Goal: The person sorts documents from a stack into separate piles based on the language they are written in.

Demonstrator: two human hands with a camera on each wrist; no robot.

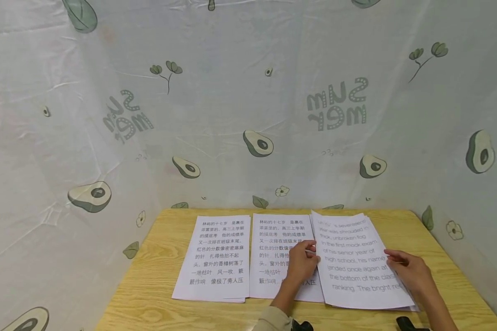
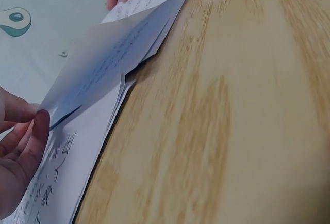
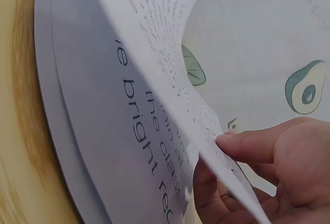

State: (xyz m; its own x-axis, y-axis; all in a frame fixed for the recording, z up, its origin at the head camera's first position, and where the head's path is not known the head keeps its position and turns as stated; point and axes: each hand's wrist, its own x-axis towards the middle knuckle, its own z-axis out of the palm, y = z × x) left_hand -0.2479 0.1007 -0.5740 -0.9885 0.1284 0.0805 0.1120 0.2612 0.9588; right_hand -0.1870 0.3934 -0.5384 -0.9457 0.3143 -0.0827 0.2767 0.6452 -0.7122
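A sheet of paper (image 1: 352,271) printed in large English text stands slightly raised at the right of the table, over more sheets. My left hand (image 1: 302,264) pinches its left edge between thumb and fingers, as the left wrist view also shows at the sheet's edge (image 2: 62,97). At its right edge, my right hand (image 1: 412,271) grips the paper with the thumb on top. Beneath it in the right wrist view lies another sheet (image 3: 82,110) with the same kind of English print. The left hand overlaps the middle stack of paper (image 1: 273,253), printed in Chinese.
A third stack of Chinese-printed paper (image 1: 215,257) lies at the left. All of it rests on a light wooden table (image 1: 149,285). Behind rises a pale curtain (image 1: 215,115) with avocado and leaf patterns, close to the table's back edge.
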